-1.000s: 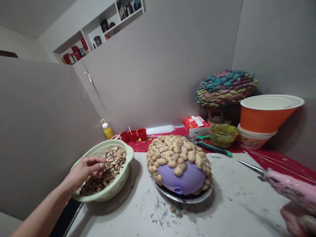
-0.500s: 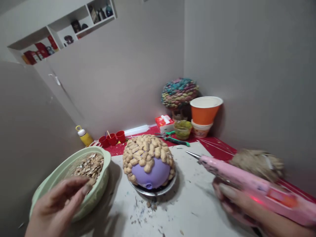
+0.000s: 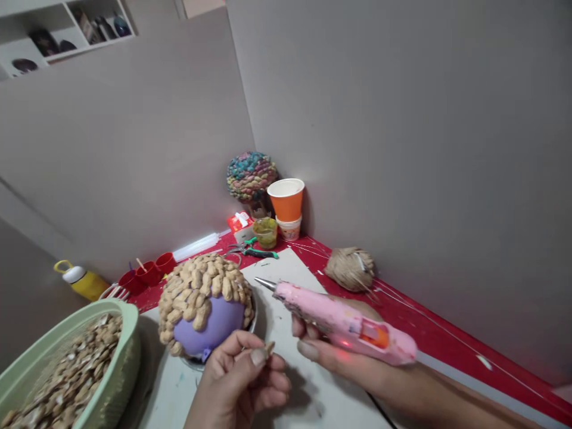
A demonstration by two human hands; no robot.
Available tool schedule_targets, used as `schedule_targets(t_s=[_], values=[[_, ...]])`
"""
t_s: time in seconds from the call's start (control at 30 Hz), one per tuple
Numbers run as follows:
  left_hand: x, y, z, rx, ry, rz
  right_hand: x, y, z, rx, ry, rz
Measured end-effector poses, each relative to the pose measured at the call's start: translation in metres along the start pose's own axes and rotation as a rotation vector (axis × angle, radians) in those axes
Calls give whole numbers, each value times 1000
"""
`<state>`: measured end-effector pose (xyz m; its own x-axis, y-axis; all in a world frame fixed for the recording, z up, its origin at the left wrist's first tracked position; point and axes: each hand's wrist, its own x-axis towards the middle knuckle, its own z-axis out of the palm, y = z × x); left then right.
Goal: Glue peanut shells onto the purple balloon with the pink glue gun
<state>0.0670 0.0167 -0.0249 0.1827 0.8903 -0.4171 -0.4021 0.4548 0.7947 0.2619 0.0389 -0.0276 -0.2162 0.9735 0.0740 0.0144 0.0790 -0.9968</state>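
Note:
My left hand pinches a small peanut shell between thumb and forefinger, just right of and in front of the balloon. In my right hand is a pink hot glue gun, its metal nozzle pointing left and its red light glowing. The purple balloon rests in a metal dish, its upper part covered with peanut shells and its front side bare. At lower left a pale green basin holds many loose shells. The nozzle and the held shell are apart.
Behind the balloon stand red cups, a yellow bottle, glue sticks, green-handled pliers, a tissue pack, a glass bowl, orange paper cups, a colourful shell tree and twine. Walls close the back.
My left hand has moved right from the basin, with a peanut shell in its fingers. The glue gun has come nearer to that hand. The view has turned right.

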Motion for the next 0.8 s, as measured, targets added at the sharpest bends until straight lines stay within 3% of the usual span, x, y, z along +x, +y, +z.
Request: schedule_targets(t_s=[0.27,0.43,0.63,0.8], values=[[5,-7,4,-41,-91,-95,9,13,2,86,-171,-96],[1,-14,3,-24,-176,-54,7,15,3,25,-222,-222],[-5,-22,-1,-30,-288,-33,3,3,3,46,-270,-269],[-8,-32,-8,-81,-410,-37,0,5,2,88,-387,-366]])
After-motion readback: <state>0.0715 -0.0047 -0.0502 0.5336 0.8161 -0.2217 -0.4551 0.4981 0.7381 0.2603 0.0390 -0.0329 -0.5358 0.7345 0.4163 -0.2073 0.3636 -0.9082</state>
